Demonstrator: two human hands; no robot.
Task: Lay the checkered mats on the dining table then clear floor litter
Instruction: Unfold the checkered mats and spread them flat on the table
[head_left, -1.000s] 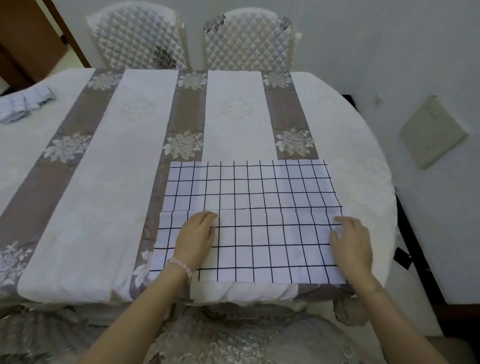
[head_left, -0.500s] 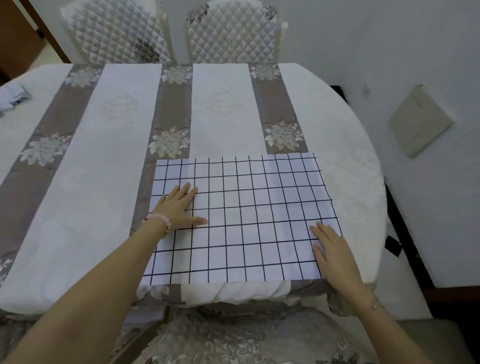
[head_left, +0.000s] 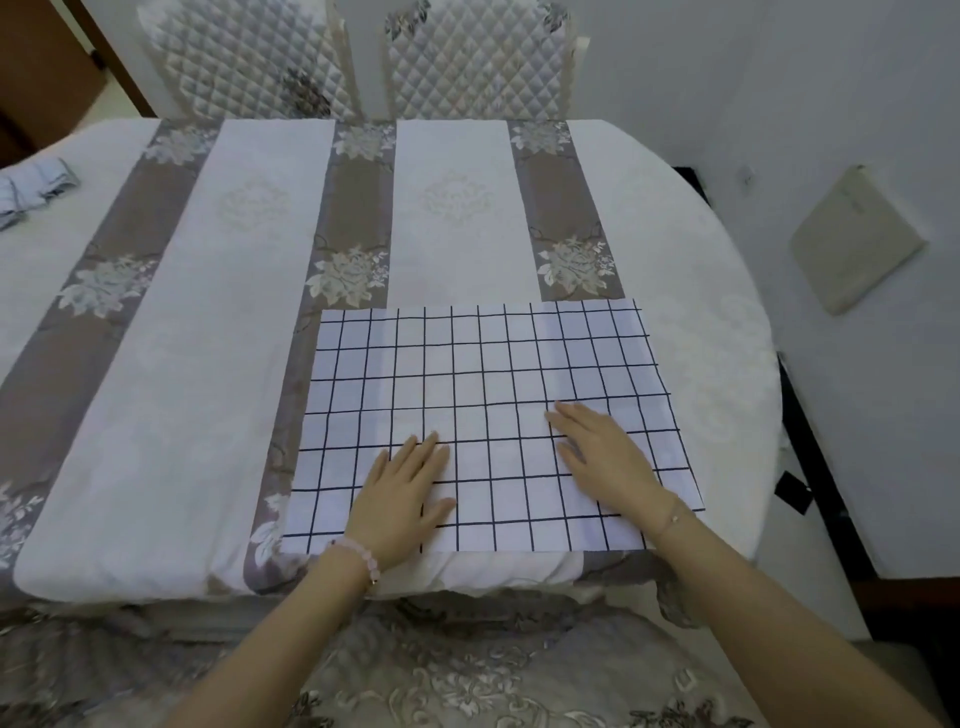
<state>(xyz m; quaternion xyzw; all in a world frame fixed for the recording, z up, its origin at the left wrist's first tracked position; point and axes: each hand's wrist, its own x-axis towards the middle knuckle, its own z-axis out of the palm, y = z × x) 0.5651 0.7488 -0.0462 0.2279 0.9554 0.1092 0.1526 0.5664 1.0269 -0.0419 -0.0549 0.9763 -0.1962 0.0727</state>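
From the head view, your left hand (head_left: 402, 499) and right hand (head_left: 605, 457) both lie flat, palms down and fingers spread, on the near half of the checkered mat (head_left: 483, 395); neither grip is closed on anything, they only press the cloth. The mat sits on the near right part of the bench (head_left: 171, 415), its near edge along the bench's near rim, its left edge over a grey floral stripe. It looks nearly flat, with faint fold creases running across the middle. To finish this step well, I judge you should sweep both palms outward from the centre toward the left and right edges, keeping pressure light so the mat does not slide on the tablecloth beneath, and check that the near edge runs parallel to the rim. More folded checkered cloth (head_left: 36, 184) waits at the far left of the bench, probably the remaining mats. A small dark scrap (head_left: 792, 491) lies on the floor to the right, beside the wall, likely litter for later. Two quilted chairs (head_left: 467, 57) stand at the far side.
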